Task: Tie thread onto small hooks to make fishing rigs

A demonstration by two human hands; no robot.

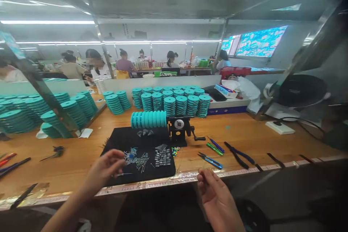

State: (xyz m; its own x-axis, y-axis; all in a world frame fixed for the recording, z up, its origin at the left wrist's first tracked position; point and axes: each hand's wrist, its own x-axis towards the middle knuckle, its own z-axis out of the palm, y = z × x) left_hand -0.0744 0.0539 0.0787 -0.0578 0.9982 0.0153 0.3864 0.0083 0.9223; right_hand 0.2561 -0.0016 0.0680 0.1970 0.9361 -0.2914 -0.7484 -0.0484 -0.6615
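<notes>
My left hand (108,166) hovers over the left part of a black mat (127,179), its fingers curled together; whatever they hold is too fine to make out. Past the table's front edge, my right hand (216,199) is palm up with thumb and fingertips pinched; any thin thing between them cannot be made out. On the mat lie small metal pins (143,161), a small blue piece (131,156) and rows of grey sinker-like pieces (163,157). Behind them, a hand-cranked winder (179,128) carries a row of teal spools (148,119).
Blue snips (210,160), a green pen (214,149), a blue pen (216,145) and dark pliers (239,154) lie on the right. Coloured beads (175,150) sit beside the mat. Stacked teal spools (170,105) line the back. A white power strip (280,128) is far right. People work beyond.
</notes>
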